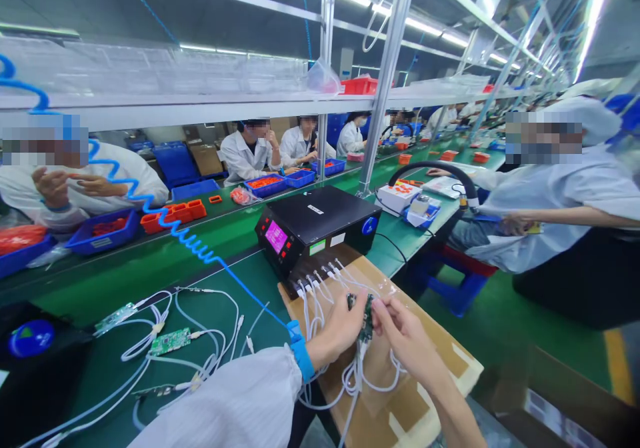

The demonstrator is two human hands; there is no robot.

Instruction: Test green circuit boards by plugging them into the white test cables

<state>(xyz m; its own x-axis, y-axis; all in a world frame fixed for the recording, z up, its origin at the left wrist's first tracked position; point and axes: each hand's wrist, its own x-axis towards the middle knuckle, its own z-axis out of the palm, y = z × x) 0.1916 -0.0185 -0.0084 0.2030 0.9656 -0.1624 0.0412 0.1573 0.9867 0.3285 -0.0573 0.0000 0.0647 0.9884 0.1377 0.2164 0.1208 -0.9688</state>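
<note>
Between my two hands is a small green circuit board point(367, 321), held over a cardboard sheet point(450, 395). The fingers of my left hand point(345, 328) are closed on its left side; a blue strap circles that wrist. My right hand point(403, 331) pinches the board's right edge with thumb and fingers. White cables point(357, 375) hang in loops beneath the board, and one plug sits at its lower end. Just beyond stands a black tester box point(320, 221) with a lit pink screen, and several white leads run from its front.
Another green board point(171, 342) lies among tangled white cables on the green bench at left. A coiled blue cord point(195, 245) stretches from my wrist strap to the upper left. Co-workers sit across the belt with blue bins point(267, 185); a seated person point(550, 188) is at right.
</note>
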